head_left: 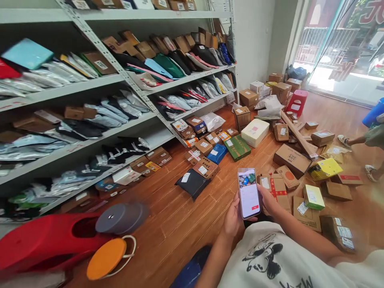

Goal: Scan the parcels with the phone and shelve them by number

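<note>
A smartphone (249, 196) is held upright in front of my lap, its lit screen facing me. The upper part of that screen shows a small picture of parcels, and a red button shows lower down. My left hand (233, 218) is closed around the phone's left edge. On the other side, my right hand (270, 203) grips the right edge, its fingers partly hidden behind the phone. Beyond the phone lie a black plastic mailer (193, 183) and a green box (237, 148) on the wooden floor.
Metal shelves (192, 15) full of parcels stand along the left wall. Many cartons, such as a long brown box (292, 160), cover the floor to the right. A red stool (45, 240) and an orange round stool (107, 259) are at lower left. Another person's foot (372, 173) shows far right.
</note>
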Demonstrator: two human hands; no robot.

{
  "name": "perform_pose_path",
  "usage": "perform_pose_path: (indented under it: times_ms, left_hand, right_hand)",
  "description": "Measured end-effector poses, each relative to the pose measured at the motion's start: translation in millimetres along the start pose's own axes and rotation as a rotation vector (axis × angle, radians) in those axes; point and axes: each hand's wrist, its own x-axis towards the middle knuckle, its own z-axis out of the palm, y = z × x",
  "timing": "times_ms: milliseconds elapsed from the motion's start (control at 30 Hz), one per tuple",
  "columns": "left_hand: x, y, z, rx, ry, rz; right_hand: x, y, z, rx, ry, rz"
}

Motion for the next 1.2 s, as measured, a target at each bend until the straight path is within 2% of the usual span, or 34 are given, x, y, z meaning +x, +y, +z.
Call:
perform_pose_path:
  times_ms: [167,300,433,567,667,767,867,1000,1067,1200]
  left_hand:
    - [15,26,-17,0.053,0.062,0.077]
    - [50,60,-33,0.046,0.128,0.107]
    - [108,104,-45,0.031,0.17,0.074]
    - [181,151,-53,0.14,0.272,0.035]
    - [237,181,-59,0.298,0.33,-0.004]
    - [287,207,-58,0.548,0.264,0.015]
    - [330,232,-55,0.84,0.133,0.14]
    - [383,267,-61,1.131,-0.046,0.293]
    - [410,283,-70,1.248,-0.085,0.287]
    - [470,308,-102,1.452,-0.127,0.135]
  right_hand:
    - [62,6,27,0.007,0.0,0.065]
    - [119,8,44,0.04,-0.089,0.089]
    - [191,1,54,0.143,-0.185,0.11]
    - [276,-14,55,0.265,-0.165,0.184]
    - [336,-29,47,0.352,-0.146,0.251]
    - [385,-44,34,0.393,-0.113,0.285]
    - [426,-56,25,0.397,-0.073,0.269]
    - [478,-63,28,0.378,-0.042,0.196]
    - [508,-62,33,0.355,0.011,0.163]
    - [578,-44,37,0.353,0.105,0.169]
